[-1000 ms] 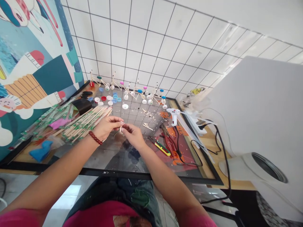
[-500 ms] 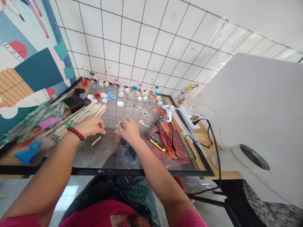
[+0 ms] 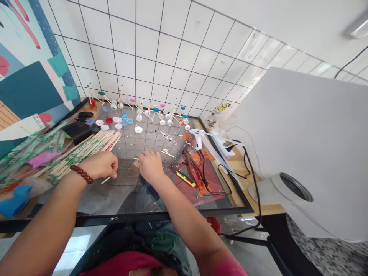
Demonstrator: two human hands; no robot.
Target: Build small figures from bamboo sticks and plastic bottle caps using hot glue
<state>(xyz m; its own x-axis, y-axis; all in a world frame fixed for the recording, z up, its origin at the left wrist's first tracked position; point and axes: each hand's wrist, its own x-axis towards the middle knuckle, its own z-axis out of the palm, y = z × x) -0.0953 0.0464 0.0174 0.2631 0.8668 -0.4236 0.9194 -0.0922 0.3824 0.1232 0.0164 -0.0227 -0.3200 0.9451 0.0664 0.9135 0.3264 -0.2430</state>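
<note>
My left hand (image 3: pixel 104 165), with a beaded bracelet at the wrist, is closed, its fingertips curled together. What they hold, if anything, is hidden. Just below them a short wooden stick (image 3: pixel 105 180) shows on the glass tabletop. My right hand (image 3: pixel 151 165) is closed over a small wooden stick, whose pale tip (image 3: pixel 136 158) pokes out left of the fingers. By that tip lies a thin brownish scrap (image 3: pixel 133 165), too blurred to name. Left of my hands is a pile of wooden sticks (image 3: pixel 86 151), some in printed wrappers.
Small stick-and-bottle-cap models (image 3: pixel 155 111) stand along the back, with loose caps (image 3: pixel 124 122) before them. On the right lie a white glue gun (image 3: pixel 197 138), red pliers (image 3: pixel 195 172) and a yellow cutter (image 3: pixel 186 179). Black cable loops near a power strip (image 3: pixel 224 147). Stick scraps litter the middle.
My left hand has come down towards the short stick and its fingers have curled tighter. My right hand has turned and closed over its small stick. The view has shifted slightly right.
</note>
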